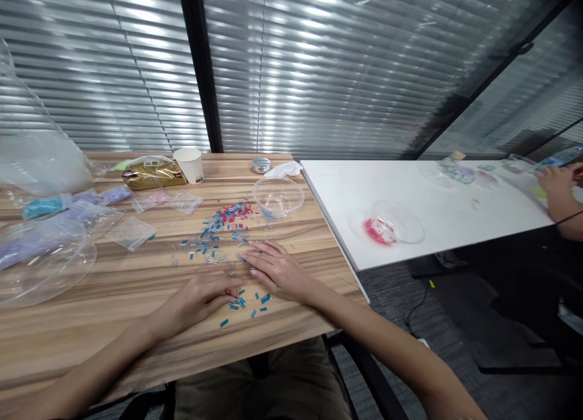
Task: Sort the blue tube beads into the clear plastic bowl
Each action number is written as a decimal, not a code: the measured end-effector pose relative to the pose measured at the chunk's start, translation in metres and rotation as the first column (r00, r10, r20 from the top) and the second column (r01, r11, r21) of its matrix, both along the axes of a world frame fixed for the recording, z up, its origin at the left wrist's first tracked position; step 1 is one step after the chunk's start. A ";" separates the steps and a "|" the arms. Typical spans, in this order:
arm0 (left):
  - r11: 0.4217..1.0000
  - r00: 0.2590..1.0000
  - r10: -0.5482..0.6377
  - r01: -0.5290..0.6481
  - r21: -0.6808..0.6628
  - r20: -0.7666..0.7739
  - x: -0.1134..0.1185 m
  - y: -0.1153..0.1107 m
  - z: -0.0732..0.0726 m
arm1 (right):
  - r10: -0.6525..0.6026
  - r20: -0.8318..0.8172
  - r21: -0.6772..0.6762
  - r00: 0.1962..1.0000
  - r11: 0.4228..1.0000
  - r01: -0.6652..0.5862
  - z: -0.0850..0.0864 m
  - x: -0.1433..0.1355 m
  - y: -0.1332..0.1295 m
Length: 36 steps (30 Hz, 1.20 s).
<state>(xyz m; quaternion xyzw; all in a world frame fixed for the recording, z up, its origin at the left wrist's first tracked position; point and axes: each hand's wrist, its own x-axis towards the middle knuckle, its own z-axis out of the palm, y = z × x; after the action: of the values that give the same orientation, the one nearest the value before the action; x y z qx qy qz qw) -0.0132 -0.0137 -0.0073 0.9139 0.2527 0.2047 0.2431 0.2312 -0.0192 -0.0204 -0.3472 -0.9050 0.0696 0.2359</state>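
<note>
- We rest our left hand (207, 294) on the wooden table (113, 353), its fingers curled and its thumb drawn near the fingertips; we cannot tell whether it pinches a bead.
- We lay our right hand (281, 273) palm down, fingers stretched forward and a little apart, with the tips at the near edge of the spread of beads (232, 215).
- We see that spread in front of both hands: red ones gathered toward the far side, blue ones around them, clear ones nearer us.
- We have a smaller scatter of blue beads (234, 306) just beside the left fingertips, on our side of the hands.
- We see a clear bowl (300, 196) beyond the right hand, next to the spread; blue shows at its base.
- We have small plastic bags (131, 233) to the left, and behind them a gold tissue pack (153, 174) beside a paper cup (189, 165).
- We see a round tin (261, 165) near a crumpled tissue (284, 170) at the back.
- On the white table (337, 192), we see red beads (379, 232) by another clear bowl (419, 230), and a co-worker's hand (556, 180) at the far right.
</note>
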 end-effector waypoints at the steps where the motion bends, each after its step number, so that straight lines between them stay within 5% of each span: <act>1: 1.000 1.000 0.004 -0.004 0.024 -0.003 0.000 -0.001 0.000 | -0.002 0.003 -0.005 1.000 1.000 0.002 0.000 0.000 0.000; 8: 0.978 0.993 0.027 -0.002 0.207 -0.119 -0.009 0.003 -0.011 | 0.015 0.011 -0.014 1.000 1.000 -0.014 0.001 -0.001 -0.001; 36: 0.933 0.995 -0.007 0.041 0.357 -0.096 -0.018 0.024 -0.003 | 0.115 -0.048 -0.008 0.992 0.993 -0.115 0.003 0.002 0.000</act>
<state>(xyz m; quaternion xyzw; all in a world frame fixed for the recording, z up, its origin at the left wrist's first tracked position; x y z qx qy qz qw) -0.0312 0.0103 -0.0107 0.9544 0.2109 0.2017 0.0631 0.2330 -0.0193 -0.0171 -0.2940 -0.9172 0.0960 0.2513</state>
